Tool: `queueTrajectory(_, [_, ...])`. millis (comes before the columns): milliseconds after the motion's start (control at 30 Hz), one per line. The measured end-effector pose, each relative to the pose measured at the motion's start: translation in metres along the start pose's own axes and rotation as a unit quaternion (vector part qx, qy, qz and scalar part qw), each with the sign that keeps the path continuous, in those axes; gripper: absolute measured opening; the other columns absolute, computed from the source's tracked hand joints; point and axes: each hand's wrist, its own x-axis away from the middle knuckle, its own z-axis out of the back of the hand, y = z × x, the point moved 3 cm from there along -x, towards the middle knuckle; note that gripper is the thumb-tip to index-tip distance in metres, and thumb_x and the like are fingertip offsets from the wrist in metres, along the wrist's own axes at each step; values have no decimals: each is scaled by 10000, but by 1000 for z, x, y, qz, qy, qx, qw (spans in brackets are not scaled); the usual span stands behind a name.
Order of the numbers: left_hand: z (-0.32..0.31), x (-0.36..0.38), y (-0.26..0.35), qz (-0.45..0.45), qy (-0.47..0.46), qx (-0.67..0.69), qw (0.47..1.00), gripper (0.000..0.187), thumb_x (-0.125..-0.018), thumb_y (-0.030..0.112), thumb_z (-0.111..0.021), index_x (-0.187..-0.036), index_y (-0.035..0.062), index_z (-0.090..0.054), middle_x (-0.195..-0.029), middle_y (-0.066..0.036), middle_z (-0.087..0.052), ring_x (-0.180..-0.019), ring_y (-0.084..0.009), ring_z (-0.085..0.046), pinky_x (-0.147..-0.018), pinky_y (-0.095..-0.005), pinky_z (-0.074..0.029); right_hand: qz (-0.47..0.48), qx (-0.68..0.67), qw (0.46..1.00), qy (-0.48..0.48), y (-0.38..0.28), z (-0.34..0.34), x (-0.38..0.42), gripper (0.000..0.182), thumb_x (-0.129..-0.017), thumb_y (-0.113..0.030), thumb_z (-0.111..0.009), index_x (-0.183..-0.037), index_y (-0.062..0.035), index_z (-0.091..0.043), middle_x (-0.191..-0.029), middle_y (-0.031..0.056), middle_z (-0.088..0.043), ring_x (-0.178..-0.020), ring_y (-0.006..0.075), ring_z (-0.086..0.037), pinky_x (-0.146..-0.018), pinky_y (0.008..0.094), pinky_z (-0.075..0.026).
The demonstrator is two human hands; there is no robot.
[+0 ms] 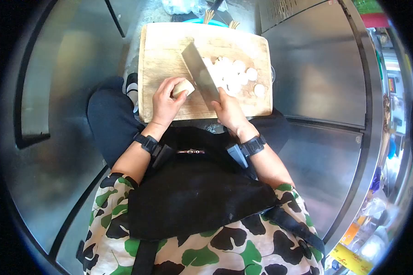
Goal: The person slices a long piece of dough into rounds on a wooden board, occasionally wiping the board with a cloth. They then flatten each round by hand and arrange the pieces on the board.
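Note:
A wooden cutting board (165, 50) lies in front of me, near my knees. My left hand (166, 98) is closed around a pale, peeled vegetable piece (183, 88) at the board's left side; its exact kind I cannot tell. My right hand (230, 109) grips a cleaver (199, 68), its broad blade tilted over the middle of the board, a little right of the piece. Several round white slices (238, 75) are spread to the right of the blade, some overlapping. One slice (259, 90) sits apart near the right edge.
Stainless steel cabinets (316, 68) stand close on my right, and another metal surface (69, 82) rises on my left. Beyond the board's far edge are a blue basin rim (195, 20) and a clear plastic bag (181, 6). Packaged goods (353, 259) fill the lower right.

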Motion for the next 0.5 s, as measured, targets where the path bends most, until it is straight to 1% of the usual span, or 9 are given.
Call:
queueTrajectory(33, [2,1,-1,-26,-9,-38,999,307,-740,56,-744,-1036,63,-662,-1087,-105,-653,-1003,-305,-638,-859,-367,-520,-44,-60,997,-14,4,2,6,390,-925,-73,-563,-1286,28,-453,-749,224,-643,-604,341,-639,-557,438,-514])
queueTrajectory(100, [7,-3,-4,-84,-27,-116,989,310,-730,53,-746,-1028,61,-661,-1087,-103,-652,-1022,-310,-625,-884,-377,-509,-127,-180,975,-36,-10,14,19,393,-941,-56,-551,-1311,18,-443,-696,143,-627,-493,225,-601,-460,360,-491])
queueTrajectory(133, [8,-3,-4,-81,-24,-118,989,298,-725,61,-744,-1011,62,-663,-1075,-99,-653,-1025,-307,-614,-903,-388,-497,-144,-240,960,-24,-12,15,25,386,-962,-47,-539,-1329,-2,-429,-642,44,-562,-431,104,-497,-390,262,-431])
queueTrajectory(233, [15,-5,3,-92,-49,-152,983,290,-751,37,-731,-1032,56,-667,-1105,-113,-642,-1047,-298,-615,-919,-374,-491,-192,-358,914,-25,-7,15,32,405,-958,-40,-543,-1339,-10,-411,-703,60,-590,-428,131,-496,-388,274,-442])
queueTrajectory(267, [15,-4,4,-86,-49,-141,985,271,-754,57,-728,-1018,65,-671,-1101,-109,-642,-1049,-303,-607,-929,-386,-483,-192,-384,903,-17,-10,15,33,411,-954,-34,-547,-1340,-10,-408,-744,71,-597,-431,132,-495,-389,272,-443])
queueTrajectory(333, [15,-2,5,-92,-41,-135,986,245,-756,77,-728,-995,73,-672,-1082,-91,-645,-1031,-299,-602,-909,-384,-490,-193,-434,880,-8,-16,17,27,425,-946,-20,-556,-1343,-12,-402,-827,91,-610,-439,133,-492,-391,269,-443])
queueTrajectory(433, [15,-3,5,-93,-47,-118,987,253,-743,65,-733,-986,77,-664,-1072,-75,-642,-1029,-300,-591,-903,-379,-489,-166,-460,872,-17,-34,28,6,427,-925,-9,-588,-1316,-29,-417,-852,84,-596,-462,127,-499,-409,276,-450])
queueTrajectory(467, [15,-3,6,-93,-52,-115,988,262,-739,59,-735,-990,77,-661,-1072,-75,-641,-1029,-301,-591,-903,-380,-489,-136,-450,882,-9,-48,35,-1,378,-927,-8,-587,-1273,-18,-435,-852,78,-597,-459,126,-500,-414,270,-450])
queueTrajectory(500, [14,-3,7,-92,-58,-111,988,272,-736,53,-737,-994,77,-657,-1071,-74,-640,-1029,-303,-591,-902,-380,-489,-120,-443,888,-2,-54,37,-7,372,-930,-10,-585,-1272,-18,-438,-855,80,-599,-461,125,-502,-414,267,-448])
